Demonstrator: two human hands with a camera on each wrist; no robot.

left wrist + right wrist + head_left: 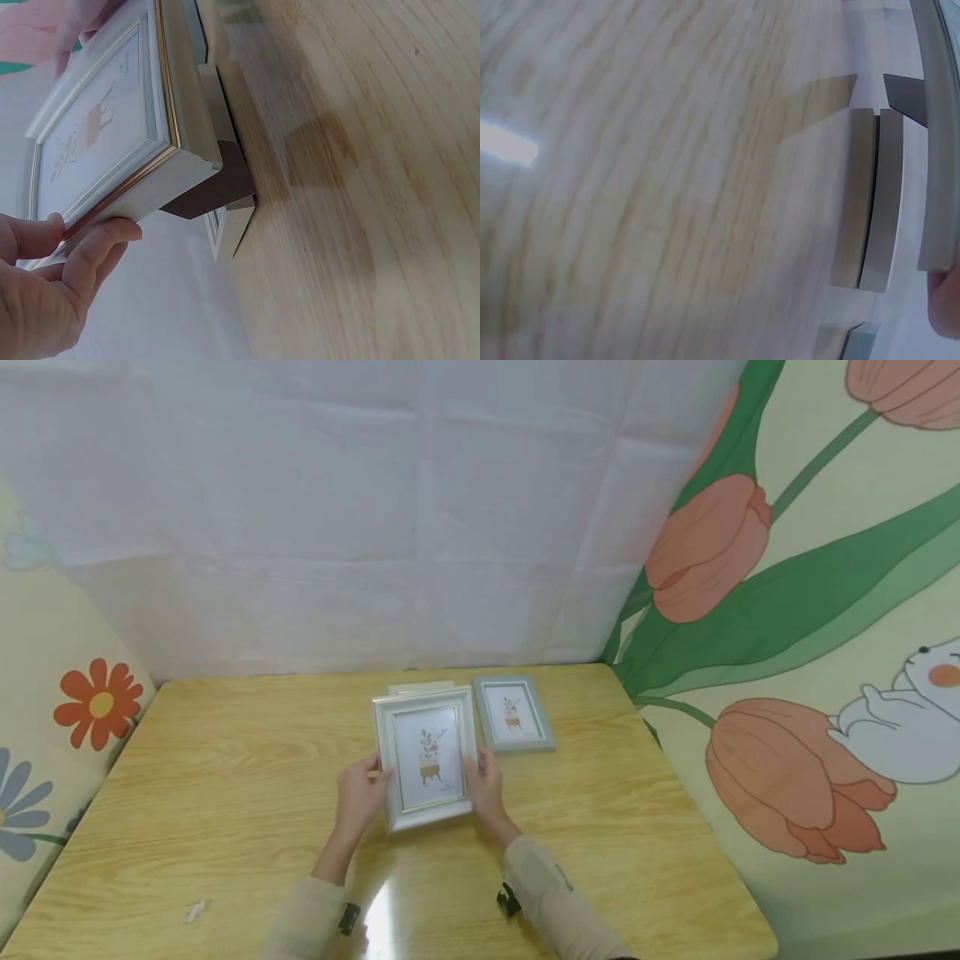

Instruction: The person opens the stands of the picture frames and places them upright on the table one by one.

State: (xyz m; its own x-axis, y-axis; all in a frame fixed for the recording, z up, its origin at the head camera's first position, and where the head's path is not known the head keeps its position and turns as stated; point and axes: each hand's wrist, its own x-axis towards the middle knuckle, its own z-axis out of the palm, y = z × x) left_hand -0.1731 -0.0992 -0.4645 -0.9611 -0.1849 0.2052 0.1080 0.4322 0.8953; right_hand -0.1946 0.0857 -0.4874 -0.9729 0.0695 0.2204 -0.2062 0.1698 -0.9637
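A white picture frame with a thin gold line and a potted-plant print is held up off the table, tilted toward the head camera. My left hand pinches its left edge between thumb and fingers; the left wrist view shows this left hand close up. On the opposite edge my right hand grips the frame, thumb on the front. A dark stand flap juts from its back. Behind it lies a cream picture frame, mostly hidden in the head view.
A grey-blue picture frame lies face up just right of the held one. The wooden table has a small white scrap or mark at front left. A white sheet hangs behind, and a tulip-patterned cloth hangs on the right.
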